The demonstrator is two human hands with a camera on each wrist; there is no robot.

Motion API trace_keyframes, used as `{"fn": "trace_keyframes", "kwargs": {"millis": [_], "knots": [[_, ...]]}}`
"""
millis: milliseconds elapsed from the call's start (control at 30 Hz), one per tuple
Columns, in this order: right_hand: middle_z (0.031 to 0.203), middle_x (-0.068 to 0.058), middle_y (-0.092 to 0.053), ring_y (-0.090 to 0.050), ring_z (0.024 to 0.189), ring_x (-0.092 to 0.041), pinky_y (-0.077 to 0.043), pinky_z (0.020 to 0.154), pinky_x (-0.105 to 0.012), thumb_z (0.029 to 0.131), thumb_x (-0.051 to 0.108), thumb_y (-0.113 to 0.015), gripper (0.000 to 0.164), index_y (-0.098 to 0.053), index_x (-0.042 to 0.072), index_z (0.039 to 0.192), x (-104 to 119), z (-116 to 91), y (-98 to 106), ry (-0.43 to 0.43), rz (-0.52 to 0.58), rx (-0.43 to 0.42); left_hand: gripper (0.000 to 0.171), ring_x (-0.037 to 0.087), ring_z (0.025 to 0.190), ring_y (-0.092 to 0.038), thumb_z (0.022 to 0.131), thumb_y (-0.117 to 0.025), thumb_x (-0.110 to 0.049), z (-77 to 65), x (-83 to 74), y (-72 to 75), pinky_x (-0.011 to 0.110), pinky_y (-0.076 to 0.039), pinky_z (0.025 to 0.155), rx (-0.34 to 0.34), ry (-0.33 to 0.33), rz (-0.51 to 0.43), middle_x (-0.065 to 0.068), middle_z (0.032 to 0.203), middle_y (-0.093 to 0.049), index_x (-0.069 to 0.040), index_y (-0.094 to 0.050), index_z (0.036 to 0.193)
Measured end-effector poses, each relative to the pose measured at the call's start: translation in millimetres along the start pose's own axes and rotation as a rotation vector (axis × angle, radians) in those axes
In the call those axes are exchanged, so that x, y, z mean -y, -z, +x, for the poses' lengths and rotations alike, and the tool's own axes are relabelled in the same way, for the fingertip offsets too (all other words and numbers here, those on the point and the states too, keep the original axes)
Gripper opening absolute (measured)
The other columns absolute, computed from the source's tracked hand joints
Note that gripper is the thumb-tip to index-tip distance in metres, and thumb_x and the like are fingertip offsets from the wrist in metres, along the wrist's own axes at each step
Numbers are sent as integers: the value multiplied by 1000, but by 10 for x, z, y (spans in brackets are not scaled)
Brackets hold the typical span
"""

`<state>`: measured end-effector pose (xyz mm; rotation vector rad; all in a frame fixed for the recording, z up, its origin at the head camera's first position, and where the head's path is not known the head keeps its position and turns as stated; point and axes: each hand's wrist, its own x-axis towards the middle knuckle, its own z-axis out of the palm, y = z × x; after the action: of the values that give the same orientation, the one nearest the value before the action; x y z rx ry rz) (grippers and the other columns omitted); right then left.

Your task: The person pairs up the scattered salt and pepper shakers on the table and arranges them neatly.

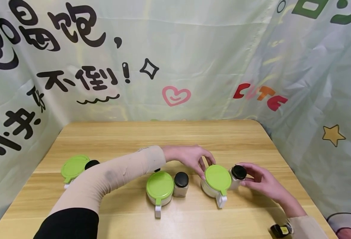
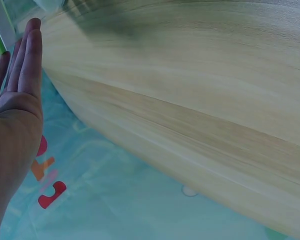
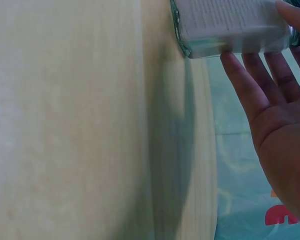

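My left hand (image 1: pixel 191 156) reaches across to the right side of the table, thumb and fingers around a clear jar with a green lid (image 1: pixel 218 178) and a white handle facing me. In the left wrist view only a corner of that jar (image 2: pixel 3 25) shows beside the fingers. Just right of it, my right hand (image 1: pixel 262 182) grips a small square glass bottle with a black cap (image 1: pixel 239 172). The right wrist view shows this bottle (image 3: pixel 235 27) held between thumb and fingers, with fine print on its pale side. Its lower part is hidden behind the jar in the head view.
A second green-lidded jar (image 1: pixel 160 186) and black-capped bottle (image 1: pixel 181 186) stand mid-table. At the left, my sleeve partly covers a third jar (image 1: pixel 74 167) and a black cap (image 1: pixel 91 164). A printed cloth (image 1: pixel 205 59) hangs behind the wooden table (image 1: pixel 163 132).
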<state>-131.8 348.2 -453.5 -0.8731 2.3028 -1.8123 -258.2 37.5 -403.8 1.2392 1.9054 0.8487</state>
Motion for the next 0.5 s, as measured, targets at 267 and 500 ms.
{"fn": "trace_keyframes", "kwargs": {"millis": [267,500], "knots": [[135,2,-67,-64,124,-9,-56,98,-25,86,-24,-66,55,-49,-17,138,19,-58,-8,-16,58,6,63,6,95,-73,81,-90,-8,-2,-51,-37,19,-59,86,21,21,-40,-1,121,-64,-5,-62,137],[135,1,-67,-65,123,-10,-57,97,-26,85,-23,-68,56,-50,-17,137,16,-89,-21,-7,63,17,64,7,96,-74,81,-90,-7,-9,-45,-68,19,-59,86,21,13,-32,2,124,-66,-5,-61,138]]}}
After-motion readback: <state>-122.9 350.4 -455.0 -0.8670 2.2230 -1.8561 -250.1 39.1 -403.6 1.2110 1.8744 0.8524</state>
